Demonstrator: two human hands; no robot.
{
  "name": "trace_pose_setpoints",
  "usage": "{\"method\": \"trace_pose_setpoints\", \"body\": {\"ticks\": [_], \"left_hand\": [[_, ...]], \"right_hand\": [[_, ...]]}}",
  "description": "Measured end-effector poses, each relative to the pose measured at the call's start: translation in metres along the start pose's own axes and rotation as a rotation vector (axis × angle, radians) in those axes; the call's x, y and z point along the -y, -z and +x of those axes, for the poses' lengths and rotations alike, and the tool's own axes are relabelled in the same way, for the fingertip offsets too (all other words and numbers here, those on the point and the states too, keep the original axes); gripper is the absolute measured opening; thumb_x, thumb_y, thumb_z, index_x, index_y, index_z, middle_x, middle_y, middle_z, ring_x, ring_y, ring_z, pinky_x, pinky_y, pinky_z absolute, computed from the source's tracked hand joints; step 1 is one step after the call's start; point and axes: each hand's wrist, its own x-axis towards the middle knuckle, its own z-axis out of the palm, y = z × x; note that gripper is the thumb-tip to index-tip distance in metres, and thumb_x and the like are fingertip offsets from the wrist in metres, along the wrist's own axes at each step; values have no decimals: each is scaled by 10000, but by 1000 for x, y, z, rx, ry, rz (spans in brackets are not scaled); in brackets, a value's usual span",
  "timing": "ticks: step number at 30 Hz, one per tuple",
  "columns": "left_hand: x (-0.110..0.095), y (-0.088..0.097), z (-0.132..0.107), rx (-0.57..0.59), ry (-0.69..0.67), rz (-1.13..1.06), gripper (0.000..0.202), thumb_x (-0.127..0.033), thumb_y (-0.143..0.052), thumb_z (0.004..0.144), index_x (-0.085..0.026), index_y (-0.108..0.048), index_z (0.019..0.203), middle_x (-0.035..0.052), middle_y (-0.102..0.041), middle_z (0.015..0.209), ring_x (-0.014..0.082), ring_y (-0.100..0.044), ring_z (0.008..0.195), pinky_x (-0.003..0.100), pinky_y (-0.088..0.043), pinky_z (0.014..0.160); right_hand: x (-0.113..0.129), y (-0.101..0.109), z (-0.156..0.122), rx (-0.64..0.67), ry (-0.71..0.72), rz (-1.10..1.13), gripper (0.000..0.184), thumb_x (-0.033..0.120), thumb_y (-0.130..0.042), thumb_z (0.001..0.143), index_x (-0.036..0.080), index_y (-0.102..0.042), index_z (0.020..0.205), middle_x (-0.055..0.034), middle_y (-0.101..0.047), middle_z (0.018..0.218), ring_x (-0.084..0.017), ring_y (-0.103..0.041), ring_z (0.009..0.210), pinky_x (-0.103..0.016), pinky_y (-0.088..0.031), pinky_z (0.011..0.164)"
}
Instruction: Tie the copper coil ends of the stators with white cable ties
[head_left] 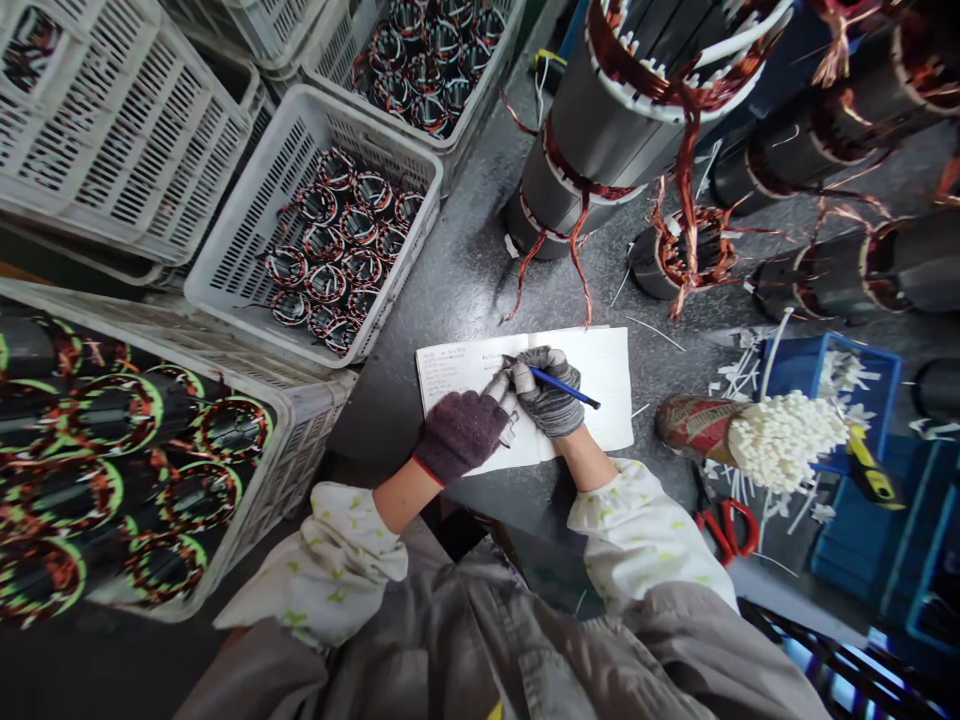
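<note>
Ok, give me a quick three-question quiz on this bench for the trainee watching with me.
1. True or false: the right hand holds a blue pen over the open notebook.
2. Where do the red scissors lie? A: on the notebook. B: on the table, to the right of the notebook, near the blue tray. C: in a white basket.
3. What does the left hand rest on?
Key: 1 true; 2 B; 3 the notebook.
</note>
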Motion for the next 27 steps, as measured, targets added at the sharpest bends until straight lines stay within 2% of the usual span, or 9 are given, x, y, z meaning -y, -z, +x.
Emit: {"method": "trace_pose_setpoints", "body": {"ticks": [5,10,17,22,27], "left_hand": [[0,2,-1,-22,6,-1,405,-365,-488,1016,-208,-607,1370,180,-676,1336,297,-698,1013,410,-489,749],[0,2,-1,-2,12,-25,352,-374,-493,1013,-202,-682,1255,185,-657,1366,304,-690,1039,427,-502,786],[-1,8,1,31,3,-12,361,-360,-458,1019,-191,-687,1242,186,-649,1385,318,-691,1025,444,-500,744],[0,7,1,46,-3,-3,363,-368,-543,979,-192,-666,1271,175,-646,1399,315,-688,1035,433,-501,744],[0,7,1,59,7,-1,345,-362,-535,984,-205,-669,1260,160,-658,1393,301,-691,1041,419,-504,762]], "right_hand": [[-1,0,0,-40,11,18,189,406,-583,939,241,-631,860,-39,-732,771,-191,-713,690,-317,-605,666],[0,2,0,28,-2,-15,179,405,-585,945,242,-630,889,-38,-733,796,-190,-711,699,-320,-605,693],[3,2,1,12,30,-39,208,415,-571,953,244,-625,846,-35,-731,757,-176,-698,654,-305,-603,655],[4,3,1,-13,76,13,178,407,-584,954,247,-615,881,-32,-741,793,-176,-715,686,-302,-609,669],[0,1,2,-6,46,13,167,404,-590,938,249,-619,882,-34,-736,796,-185,-711,694,-317,-614,680]]}}
